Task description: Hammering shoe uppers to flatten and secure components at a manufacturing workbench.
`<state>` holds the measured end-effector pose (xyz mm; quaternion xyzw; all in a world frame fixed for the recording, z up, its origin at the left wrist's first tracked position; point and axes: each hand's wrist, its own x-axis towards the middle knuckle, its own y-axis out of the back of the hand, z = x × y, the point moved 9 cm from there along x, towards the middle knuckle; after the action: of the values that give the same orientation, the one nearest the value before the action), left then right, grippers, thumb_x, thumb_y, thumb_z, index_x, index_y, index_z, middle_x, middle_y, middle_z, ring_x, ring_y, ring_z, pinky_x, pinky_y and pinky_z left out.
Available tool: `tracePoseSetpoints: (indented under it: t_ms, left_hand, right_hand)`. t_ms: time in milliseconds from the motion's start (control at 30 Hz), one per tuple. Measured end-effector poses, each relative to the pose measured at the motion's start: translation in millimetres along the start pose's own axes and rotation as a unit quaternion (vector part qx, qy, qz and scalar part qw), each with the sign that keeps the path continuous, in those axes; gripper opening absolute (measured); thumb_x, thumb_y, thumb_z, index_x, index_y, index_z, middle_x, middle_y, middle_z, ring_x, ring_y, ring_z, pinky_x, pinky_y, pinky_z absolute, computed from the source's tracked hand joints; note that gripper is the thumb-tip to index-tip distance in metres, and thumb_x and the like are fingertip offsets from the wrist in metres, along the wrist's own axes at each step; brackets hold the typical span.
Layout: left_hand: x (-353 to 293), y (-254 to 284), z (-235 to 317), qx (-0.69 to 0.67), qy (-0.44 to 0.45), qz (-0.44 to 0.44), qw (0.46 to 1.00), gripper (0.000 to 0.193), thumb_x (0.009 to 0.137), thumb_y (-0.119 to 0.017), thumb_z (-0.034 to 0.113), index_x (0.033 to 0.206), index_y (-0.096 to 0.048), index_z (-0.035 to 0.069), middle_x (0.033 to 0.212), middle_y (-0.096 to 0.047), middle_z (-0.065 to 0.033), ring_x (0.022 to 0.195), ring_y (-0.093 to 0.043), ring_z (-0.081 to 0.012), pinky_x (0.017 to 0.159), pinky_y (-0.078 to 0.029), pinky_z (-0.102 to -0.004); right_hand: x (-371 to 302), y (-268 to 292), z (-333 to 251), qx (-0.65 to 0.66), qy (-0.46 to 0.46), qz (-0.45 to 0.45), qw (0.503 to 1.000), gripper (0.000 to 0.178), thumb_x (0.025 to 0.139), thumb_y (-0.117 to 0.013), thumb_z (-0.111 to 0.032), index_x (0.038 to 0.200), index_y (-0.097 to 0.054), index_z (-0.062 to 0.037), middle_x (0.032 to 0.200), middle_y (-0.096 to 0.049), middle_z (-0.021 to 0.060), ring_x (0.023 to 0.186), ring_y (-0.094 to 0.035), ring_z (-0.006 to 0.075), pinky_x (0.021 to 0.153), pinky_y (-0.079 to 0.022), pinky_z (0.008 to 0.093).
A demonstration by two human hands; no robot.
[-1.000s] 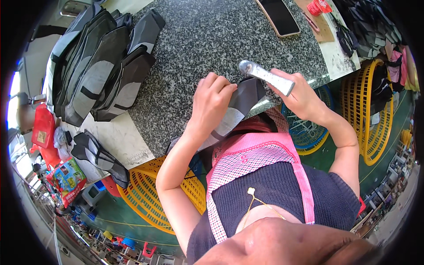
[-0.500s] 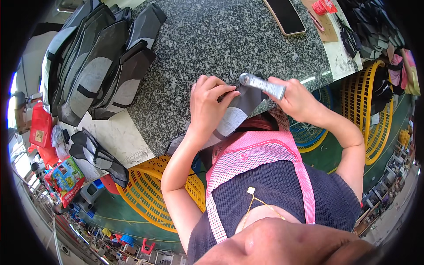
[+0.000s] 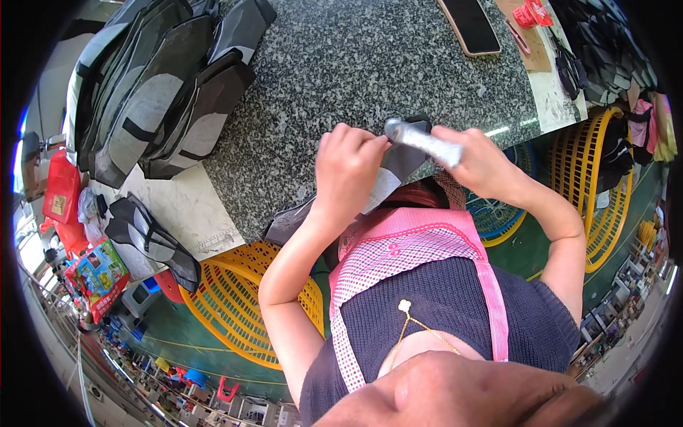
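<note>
My left hand (image 3: 347,169) grips a grey and black fabric bag piece (image 3: 395,174) at the near edge of the speckled granite table (image 3: 341,78). The piece hangs over the edge toward my pink apron. In my right hand (image 3: 478,162) I hold a silver cylindrical tool (image 3: 425,141), its tip pointing left onto the top of the fabric, close to my left fingers.
A pile of grey and black bags (image 3: 153,85) lies at the table's far left. A dark phone (image 3: 469,25), a red item (image 3: 530,13) and stacked black fabric pieces (image 3: 605,43) lie at the far right. Yellow plastic baskets (image 3: 235,306) stand on the green floor below.
Both hands have drifted slightly left and closer together. The silver tool's tip has come down onto the fabric by my left fingers.
</note>
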<state>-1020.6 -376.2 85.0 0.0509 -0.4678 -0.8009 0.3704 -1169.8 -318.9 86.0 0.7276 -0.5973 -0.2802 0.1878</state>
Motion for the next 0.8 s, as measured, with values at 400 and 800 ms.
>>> tracePoseSetpoints:
  t_ms: [400, 800]
  left_hand:
    - [-8.7, 6.3, -4.9, -0.011, 0.046, -0.044, 0.998, 0.013, 0.077, -0.074, 0.007, 0.09, -0.074, 0.004, 0.084, -0.064, -0.0039, 0.082, -0.06, -0.0236, 0.071, -0.051, -0.0367]
    - [-20.5, 16.5, -20.0, -0.079, 0.109, -0.092, 0.987, 0.012, 0.076, -0.077, 0.012, 0.085, -0.075, 0.005, 0.082, -0.067, -0.0061, 0.082, -0.061, -0.0238, 0.069, -0.051, -0.0362]
  right_hand:
    - [3.4, -7.4, -7.4, -0.023, -0.004, -0.05, 0.998, 0.019, 0.092, -0.058, -0.017, 0.098, -0.057, 0.001, 0.071, -0.061, 0.0248, 0.073, -0.064, 0.045, 0.06, -0.049, 0.0487]
    - [-2.4, -21.6, -13.1, -0.041, -0.01, -0.062, 0.997, 0.015, 0.091, -0.058, -0.014, 0.095, -0.055, -0.0002, 0.072, -0.061, 0.0253, 0.075, -0.063, 0.0468, 0.066, -0.047, 0.056]
